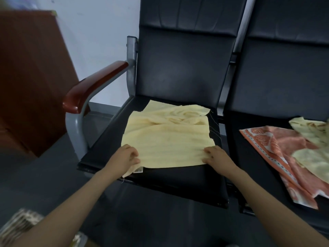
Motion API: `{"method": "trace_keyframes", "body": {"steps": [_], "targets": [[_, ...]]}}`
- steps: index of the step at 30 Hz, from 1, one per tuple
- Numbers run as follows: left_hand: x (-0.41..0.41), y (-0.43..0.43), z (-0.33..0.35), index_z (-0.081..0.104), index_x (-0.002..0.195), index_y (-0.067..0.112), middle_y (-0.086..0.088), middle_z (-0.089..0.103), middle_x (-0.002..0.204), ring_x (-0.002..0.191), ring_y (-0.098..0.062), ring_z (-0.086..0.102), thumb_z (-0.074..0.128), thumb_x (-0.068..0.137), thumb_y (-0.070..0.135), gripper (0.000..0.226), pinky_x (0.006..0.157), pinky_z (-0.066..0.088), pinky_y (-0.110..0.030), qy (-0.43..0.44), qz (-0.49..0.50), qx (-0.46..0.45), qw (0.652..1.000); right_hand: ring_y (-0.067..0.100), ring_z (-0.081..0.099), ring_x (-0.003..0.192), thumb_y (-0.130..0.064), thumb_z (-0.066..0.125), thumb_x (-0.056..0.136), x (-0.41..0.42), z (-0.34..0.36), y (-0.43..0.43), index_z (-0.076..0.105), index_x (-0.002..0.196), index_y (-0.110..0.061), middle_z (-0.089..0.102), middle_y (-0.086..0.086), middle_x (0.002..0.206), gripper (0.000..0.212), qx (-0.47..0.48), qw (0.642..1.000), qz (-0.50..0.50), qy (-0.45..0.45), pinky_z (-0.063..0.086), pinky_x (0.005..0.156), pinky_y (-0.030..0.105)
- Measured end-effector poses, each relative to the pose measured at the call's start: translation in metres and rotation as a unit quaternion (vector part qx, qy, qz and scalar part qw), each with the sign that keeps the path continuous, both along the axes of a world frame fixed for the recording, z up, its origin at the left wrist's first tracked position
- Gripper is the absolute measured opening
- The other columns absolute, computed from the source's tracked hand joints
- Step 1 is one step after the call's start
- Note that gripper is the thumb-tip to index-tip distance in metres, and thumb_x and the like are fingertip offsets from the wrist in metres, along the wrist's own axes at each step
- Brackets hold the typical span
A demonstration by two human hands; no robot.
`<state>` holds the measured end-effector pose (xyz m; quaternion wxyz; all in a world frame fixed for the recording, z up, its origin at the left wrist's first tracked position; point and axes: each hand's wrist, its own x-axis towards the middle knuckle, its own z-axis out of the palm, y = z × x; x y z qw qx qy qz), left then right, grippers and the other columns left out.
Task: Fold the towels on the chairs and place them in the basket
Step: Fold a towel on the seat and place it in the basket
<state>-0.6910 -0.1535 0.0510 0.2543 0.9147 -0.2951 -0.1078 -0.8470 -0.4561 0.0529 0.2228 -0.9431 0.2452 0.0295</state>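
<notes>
No text, brand or number could be read anywhere. A small white label (138, 169) sat at the near left corner of the yellow towel (167, 139), but its print was too blurred to make out. The orange towel (284, 144) on the next seat carried only a pattern, with no legible letters.

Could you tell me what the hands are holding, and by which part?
The yellow towel, by its near edge: the left hand pinches the left corner, the right hand the right corner.
</notes>
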Motion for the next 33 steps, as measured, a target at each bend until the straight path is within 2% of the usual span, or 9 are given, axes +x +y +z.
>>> {"method": "trace_keyframes", "body": {"steps": [3, 6, 9, 14, 18, 21, 23, 26, 33], "targets": [[-0.009, -0.010, 0.008, 0.057, 0.103, 0.014, -0.003, 0.053, 0.106, 0.095, -0.020, 0.053, 0.051, 0.096, 0.026, 0.015, 0.084, 0.043, -0.032, -0.010, 0.020, 0.064, 0.998, 0.024, 0.051, 0.104, -0.023, 0.052, 0.096, -0.001, 0.001, 0.014, 0.056, 0.112, -0.009, 0.049, 0.009, 0.115, 0.022, -0.031, 0.998, -0.047, -0.021, 0.046, 0.087, 0.034], [-0.027, -0.017, 0.026, 0.054, 0.108, 0.015, -0.003, 0.055, 0.110, 0.096, -0.024, 0.053, 0.042, 0.099, 0.021, 0.017, 0.078, 0.039, -0.032, -0.101, 0.003, 0.142, 0.985, 0.025, 0.047, 0.108, -0.024, 0.045, 0.099, -0.010, 0.015, 0.029, 0.054, 0.110, -0.010, 0.053, 0.008, 0.111, 0.020, -0.123, 0.992, -0.032, -0.027, 0.044, 0.085, 0.035], [-0.040, -0.015, 0.057, 0.051, 0.103, 0.013, -0.004, 0.059, 0.096, 0.084, -0.023, 0.055, 0.040, 0.101, 0.022, 0.014, 0.064, 0.039, -0.032, -0.085, 0.064, 0.019, 0.994, 0.026, 0.055, 0.092, -0.022, 0.042, 0.100, -0.022, 0.052, 0.037, 0.048, 0.099, -0.013, 0.059, 0.008, 0.097, 0.010, -0.060, 0.986, -0.076, -0.137, 0.046, 0.077, 0.039], [-0.063, -0.007, 0.132, 0.057, 0.101, 0.012, 0.001, 0.059, 0.093, 0.090, -0.017, 0.054, 0.045, 0.099, 0.021, 0.015, 0.075, 0.040, -0.029, -0.024, 0.116, -0.249, 0.961, 0.012, 0.050, 0.068, -0.019, 0.037, 0.101, -0.055, 0.150, 0.055, 0.042, 0.097, -0.018, 0.054, -0.001, 0.079, 0.006, 0.029, 0.942, -0.102, -0.318, 0.037, 0.055, 0.029], [-0.090, 0.003, 0.188, 0.059, 0.105, 0.014, 0.003, 0.059, 0.101, 0.094, -0.016, 0.052, 0.041, 0.100, 0.018, 0.019, 0.081, 0.038, -0.027, -0.058, 0.124, -0.336, 0.932, 0.009, 0.048, 0.069, -0.020, 0.032, 0.102, -0.088, 0.217, 0.082, 0.041, 0.100, -0.019, 0.052, -0.004, 0.081, 0.010, 0.047, 0.911, -0.082, -0.403, 0.035, 0.055, 0.025], [-0.103, 0.015, 0.215, 0.053, 0.103, 0.021, 0.001, 0.060, 0.105, 0.096, -0.022, 0.058, 0.042, 0.098, 0.018, 0.013, 0.085, 0.048, -0.037, -0.045, 0.109, -0.422, 0.899, 0.011, 0.046, 0.064, -0.021, 0.032, 0.103, -0.112, 0.251, 0.098, 0.043, 0.100, -0.018, 0.053, -0.002, 0.079, 0.011, 0.046, 0.901, -0.053, -0.428, 0.034, 0.053, 0.025], [-0.110, 0.022, 0.231, 0.044, 0.098, 0.025, -0.004, 0.060, 0.104, 0.086, -0.025, 0.059, 0.042, 0.098, 0.017, 0.008, 0.070, 0.049, -0.036, -0.058, 0.092, -0.463, 0.880, 0.012, 0.044, 0.061, -0.021, 0.033, 0.103, -0.125, 0.265, 0.103, 0.044, 0.100, -0.016, 0.052, 0.000, 0.077, 0.012, 0.037, 0.897, -0.044, -0.439, 0.034, 0.052, 0.025], [-0.117, 0.027, 0.247, 0.044, 0.098, 0.019, -0.007, 0.057, 0.090, 0.067, -0.018, 0.048, 0.041, 0.099, 0.014, 0.006, 0.055, 0.038, -0.026, -0.086, 0.084, -0.459, 0.880, 0.012, 0.043, 0.060, -0.019, 0.035, 0.102, -0.134, 0.274, 0.102, 0.046, 0.100, -0.014, 0.052, 0.000, 0.076, 0.012, 0.029, 0.894, -0.039, -0.445, 0.034, 0.052, 0.024], [-0.109, 0.021, 0.208, 0.060, 0.077, 0.023, -0.004, 0.061, 0.090, 0.075, -0.018, 0.055, 0.042, 0.096, 0.009, 0.029, 0.056, 0.039, -0.024, -0.029, 0.074, -0.325, 0.942, 0.017, 0.040, 0.064, -0.006, 0.031, 0.097, -0.121, 0.219, 0.077, 0.034, 0.099, -0.018, 0.047, 0.002, 0.080, 0.012, 0.009, 0.947, -0.067, -0.314, 0.030, 0.053, 0.029]]}}
